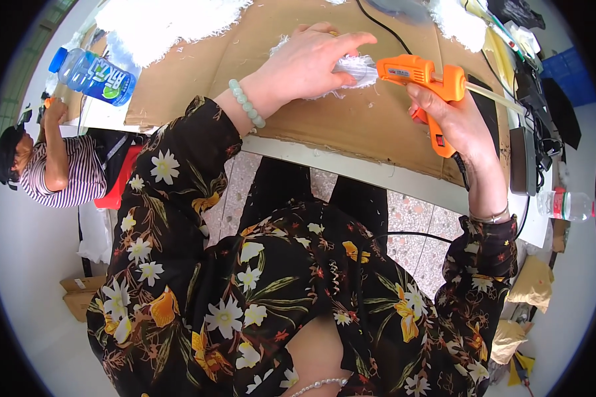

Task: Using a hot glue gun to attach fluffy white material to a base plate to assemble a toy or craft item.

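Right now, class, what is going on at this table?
A person in a flowered blouse works at a cardboard sheet. The right hand grips an orange glue gun, its nozzle against a white fluffy piece that the left hand presses to the cardboard. A blue bottle lies to the left.
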Demonstrator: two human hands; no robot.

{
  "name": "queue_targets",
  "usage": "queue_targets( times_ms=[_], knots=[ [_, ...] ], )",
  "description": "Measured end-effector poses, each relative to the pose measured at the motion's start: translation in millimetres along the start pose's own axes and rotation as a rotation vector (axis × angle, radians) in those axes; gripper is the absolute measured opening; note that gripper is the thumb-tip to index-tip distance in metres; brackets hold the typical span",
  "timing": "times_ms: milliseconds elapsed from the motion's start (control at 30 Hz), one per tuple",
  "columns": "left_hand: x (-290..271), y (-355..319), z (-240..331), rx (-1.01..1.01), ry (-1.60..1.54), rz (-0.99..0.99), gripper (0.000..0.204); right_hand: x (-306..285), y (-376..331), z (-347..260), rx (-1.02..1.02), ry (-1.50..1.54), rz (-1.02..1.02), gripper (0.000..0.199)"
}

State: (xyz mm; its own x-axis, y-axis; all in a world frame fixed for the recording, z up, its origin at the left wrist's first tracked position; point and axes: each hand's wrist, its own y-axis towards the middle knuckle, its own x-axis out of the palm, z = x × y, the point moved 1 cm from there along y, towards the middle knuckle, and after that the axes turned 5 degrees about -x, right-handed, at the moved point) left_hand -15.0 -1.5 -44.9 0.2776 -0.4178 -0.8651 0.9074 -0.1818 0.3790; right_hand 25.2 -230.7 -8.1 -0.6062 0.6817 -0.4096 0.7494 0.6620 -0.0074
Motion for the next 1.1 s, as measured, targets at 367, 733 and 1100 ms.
queue_targets(
  times_ms=[367, 733, 1100],
  knots=[
    [4.3, -2.2, -1.6, 0.046, 0.034, 0.058, 0.055, 5.7, 12.8, 0.6, -0.004, -0.064, -0.004, 0.029],
    [1.4, -4.4, -3.7, 0.091, 0.034, 0.105, 0.054, 6.9, 11.3, -9.0, 0.050, -0.122, -0.006, 0.034],
    [3.0, -6.0, -5.4, 0.104, 0.044, 0.127, 0.052, 9.2, 0.9, -19.9, 0.039, -0.115, -0.009, 0.029]
  ],
)
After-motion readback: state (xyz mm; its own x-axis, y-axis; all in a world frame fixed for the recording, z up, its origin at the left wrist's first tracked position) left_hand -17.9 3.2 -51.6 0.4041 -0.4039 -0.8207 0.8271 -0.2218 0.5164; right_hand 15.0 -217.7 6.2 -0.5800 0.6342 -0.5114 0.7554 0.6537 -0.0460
